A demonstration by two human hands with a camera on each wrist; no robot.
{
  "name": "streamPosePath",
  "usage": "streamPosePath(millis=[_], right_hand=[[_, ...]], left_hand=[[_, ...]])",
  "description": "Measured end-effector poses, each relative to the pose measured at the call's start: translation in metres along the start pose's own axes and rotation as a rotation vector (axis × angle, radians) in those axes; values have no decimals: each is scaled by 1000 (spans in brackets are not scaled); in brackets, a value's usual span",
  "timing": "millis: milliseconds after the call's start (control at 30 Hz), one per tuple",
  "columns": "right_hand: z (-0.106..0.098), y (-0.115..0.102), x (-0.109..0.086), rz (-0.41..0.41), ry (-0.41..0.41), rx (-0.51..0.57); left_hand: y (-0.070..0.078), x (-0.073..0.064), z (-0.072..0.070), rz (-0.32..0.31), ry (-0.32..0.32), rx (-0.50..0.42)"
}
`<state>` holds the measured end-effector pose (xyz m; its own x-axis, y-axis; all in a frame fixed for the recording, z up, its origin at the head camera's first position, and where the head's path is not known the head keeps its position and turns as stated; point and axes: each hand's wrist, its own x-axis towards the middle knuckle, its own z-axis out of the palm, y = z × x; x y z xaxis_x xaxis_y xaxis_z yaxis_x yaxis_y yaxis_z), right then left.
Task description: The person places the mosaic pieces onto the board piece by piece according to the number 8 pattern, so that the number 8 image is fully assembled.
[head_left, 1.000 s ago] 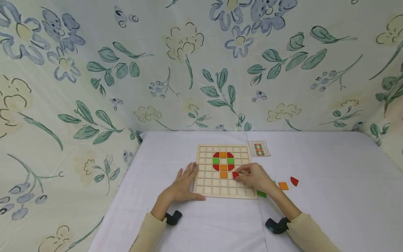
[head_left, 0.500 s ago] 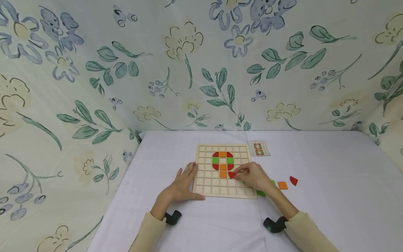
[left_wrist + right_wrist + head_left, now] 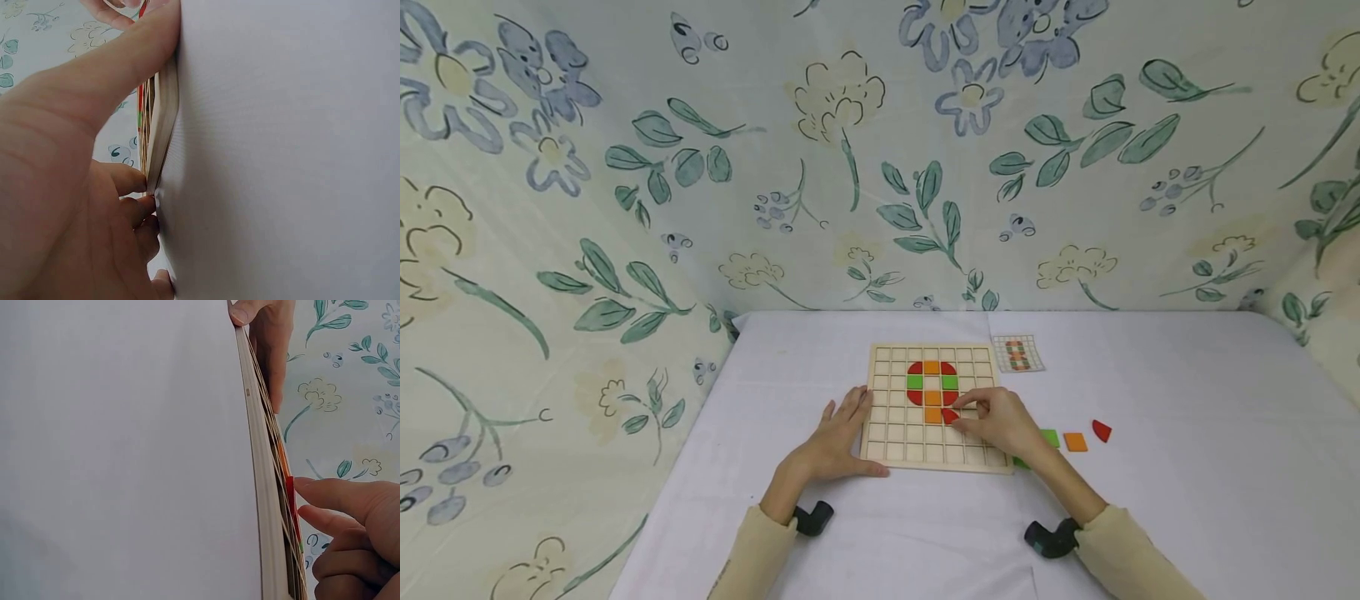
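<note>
A square wooden grid board (image 3: 898, 454) lies on the white cloth, with red, orange and green tiles set in its cells. My left hand (image 3: 831, 442) rests against the board's left side, fingers spread along the edge and thumb at the near left corner, also seen in the left wrist view (image 3: 69, 156). My right hand (image 3: 1006, 421) is over the board's right half. Between thumb and index fingertip it pinches a red quarter-circle tile (image 3: 950, 416), which lies at the cell right of the lowest orange tile (image 3: 932, 415). The right wrist view shows both fingertips at the red tile (image 3: 290, 487).
A small pattern card (image 3: 1018, 354) lies beyond the board's far right corner. To the right of the board are green tiles (image 3: 1050, 437), partly behind the right hand, an orange square tile (image 3: 1076, 442) and another red quarter-circle tile (image 3: 1101, 431). A floral curtain (image 3: 880, 167) hangs behind the table.
My right hand has moved slightly left, bringing the red quarter-circle tile up against the lowest orange tile and turning it. The left hand has stayed at the board's edge.
</note>
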<state>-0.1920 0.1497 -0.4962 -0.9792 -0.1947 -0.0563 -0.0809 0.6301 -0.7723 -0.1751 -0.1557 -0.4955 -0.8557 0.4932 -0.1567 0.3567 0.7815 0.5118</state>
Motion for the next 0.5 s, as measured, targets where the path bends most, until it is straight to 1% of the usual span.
streamPosePath(millis=[167,400,500], right_hand=[[3,-2,1,-14,-3,12],[6,-4,1,18,18,9],[6,-4,1,6,22,-1]], left_hand=[[1,0,0,1,-1,3],[0,0,0,3,2,2],[0,1,1,3,0,4]])
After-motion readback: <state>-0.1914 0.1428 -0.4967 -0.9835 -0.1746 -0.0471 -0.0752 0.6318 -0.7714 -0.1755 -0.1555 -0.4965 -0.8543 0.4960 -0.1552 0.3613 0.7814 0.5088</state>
